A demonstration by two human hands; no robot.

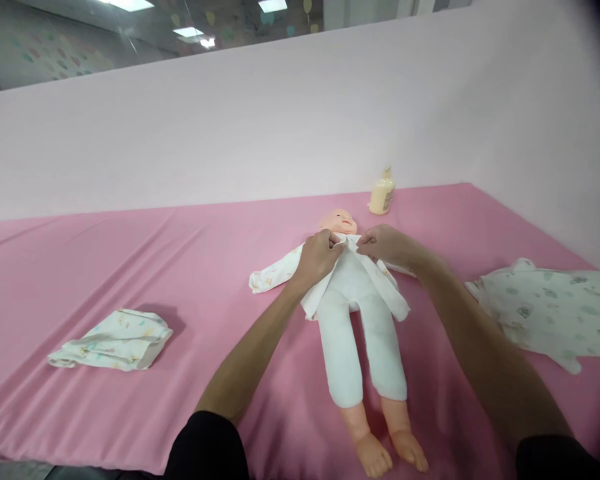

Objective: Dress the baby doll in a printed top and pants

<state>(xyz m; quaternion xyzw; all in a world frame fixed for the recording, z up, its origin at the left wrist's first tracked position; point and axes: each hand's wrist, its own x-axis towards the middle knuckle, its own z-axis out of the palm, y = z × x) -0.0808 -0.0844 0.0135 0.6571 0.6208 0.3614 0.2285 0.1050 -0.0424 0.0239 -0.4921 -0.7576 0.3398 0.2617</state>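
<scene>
Baby doll [360, 320] lies on its back on the pink sheet [130, 267], head toward the wall, bare feet toward the camera. It wears a loose printed top [353, 267], open below the chest.

Left hand [320, 257] and right hand [383, 243] meet just below the doll's chin. Each pinches one front edge of the top between thumb and fingertips; the other fingers curl in.

Handling, judged: the top is thin, soft and limp, so it will sag wherever it is not held; best gripped at the front edges near the collar, as now. The doll looks light, with a soft cloth body and stiffer limbs; likely to shift if the cloth is tugged.

Near the doll: lotion bottle [382, 193] beyond its head, folded cloth [113, 340] well to its left, printed garment [545, 307] to its right.

Hard to make out: any fastener at the collar is covered by the fingertips. The doll's right arm is inside a sleeve; its left arm is behind the right forearm. The garment on the right is partly lost in the dark frame corner.
</scene>
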